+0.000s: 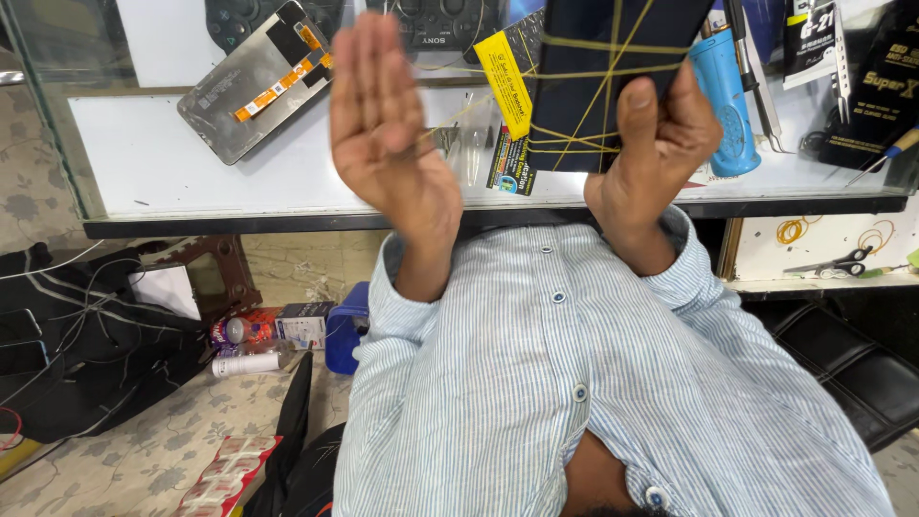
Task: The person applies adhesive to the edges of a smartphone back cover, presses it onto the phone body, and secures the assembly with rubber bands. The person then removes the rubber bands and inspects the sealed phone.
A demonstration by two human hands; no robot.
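Observation:
My right hand (661,144) grips the lower edge of a flat dark device (603,67) wrapped in yellow rubber bands, thumb pressed on its face. The device is held upright over the glass counter (191,163). A yellow tag (505,81) hangs at its left side. My left hand (388,124) is raised beside it with an open, flat palm that holds nothing, a little left of the tag. My striped light-blue shirt (574,383) fills the lower middle of the view.
On the counter lie a phone display panel with orange flex strips (254,81), a blue cylindrical tool (723,105), tweezers (756,77) and dark packets (876,86). Scissors (838,263) rest on a lower shelf. On the floor are a black bag (77,354), bottles (249,349) and a blue container (343,330).

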